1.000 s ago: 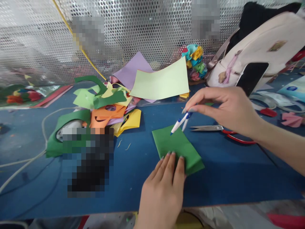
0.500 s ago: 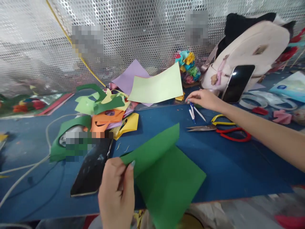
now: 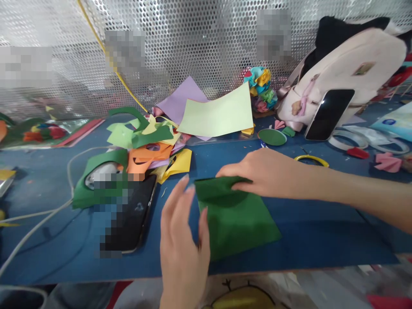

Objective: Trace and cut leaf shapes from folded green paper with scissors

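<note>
"How are the hands?"
"Right hand (image 3: 260, 174) grips the green paper (image 3: 241, 223) by its far edge, near the worktop's (image 3: 322, 240) front edge; left hand (image 3: 185, 240) is open at its left side."
"Farther out?"
"Black phone (image 3: 140, 219), left."

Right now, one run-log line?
right hand: gripping green paper | left hand: open beside it | phone: against bag

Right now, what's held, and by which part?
The green paper, pinched at its far, folded edge by the right hand. The left hand is open at the left edge; can't tell if it touches.
</note>
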`<state>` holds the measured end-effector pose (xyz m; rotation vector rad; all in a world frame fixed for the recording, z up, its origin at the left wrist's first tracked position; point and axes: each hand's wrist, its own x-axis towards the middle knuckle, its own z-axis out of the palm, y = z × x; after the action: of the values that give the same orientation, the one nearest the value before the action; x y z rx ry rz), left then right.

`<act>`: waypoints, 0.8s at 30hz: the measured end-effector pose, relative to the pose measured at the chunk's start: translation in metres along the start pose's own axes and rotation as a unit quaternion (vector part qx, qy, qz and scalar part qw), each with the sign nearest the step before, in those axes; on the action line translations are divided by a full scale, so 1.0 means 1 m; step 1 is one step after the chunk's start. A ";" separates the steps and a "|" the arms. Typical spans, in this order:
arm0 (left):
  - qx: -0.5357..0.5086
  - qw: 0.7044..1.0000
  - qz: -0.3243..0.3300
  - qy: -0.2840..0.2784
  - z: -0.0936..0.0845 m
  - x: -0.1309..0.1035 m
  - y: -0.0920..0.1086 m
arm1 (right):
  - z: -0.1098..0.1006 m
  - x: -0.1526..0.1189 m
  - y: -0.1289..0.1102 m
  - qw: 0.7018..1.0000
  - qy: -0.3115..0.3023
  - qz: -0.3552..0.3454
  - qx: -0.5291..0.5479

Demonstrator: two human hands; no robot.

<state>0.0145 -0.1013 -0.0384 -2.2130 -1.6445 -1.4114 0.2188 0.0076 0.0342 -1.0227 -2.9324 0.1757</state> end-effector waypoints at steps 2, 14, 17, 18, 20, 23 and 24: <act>0.035 0.994 0.091 -0.059 -0.002 -0.008 -0.002 | 0.001 0.007 0.011 0.999 0.004 -0.011 0.040; 0.103 0.955 0.123 -0.250 -0.003 -0.017 -0.017 | 0.006 -0.009 0.008 0.979 0.023 -0.200 0.036; 0.094 0.963 0.100 -0.231 -0.003 -0.018 -0.018 | 0.017 -0.025 0.001 0.980 0.000 -0.197 0.018; 0.094 0.965 0.098 -0.224 -0.004 -0.020 -0.018 | 0.022 -0.030 -0.001 0.982 -0.016 -0.190 0.013; 0.098 0.964 0.111 -0.221 -0.008 -0.022 -0.022 | 0.031 -0.041 -0.006 0.982 -0.049 -0.180 0.012; 0.100 0.957 0.133 -0.237 -0.017 -0.027 -0.029 | 0.044 -0.053 -0.010 0.981 -0.070 -0.179 0.013; 0.097 0.957 0.134 -0.240 -0.020 -0.029 -0.032 | 0.048 -0.056 -0.010 0.981 -0.069 -0.179 0.012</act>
<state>-0.0237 -0.1194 -0.0603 -2.6666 -1.4282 -0.6492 0.2528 -0.0395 -0.0119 -0.4819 -3.1644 0.2777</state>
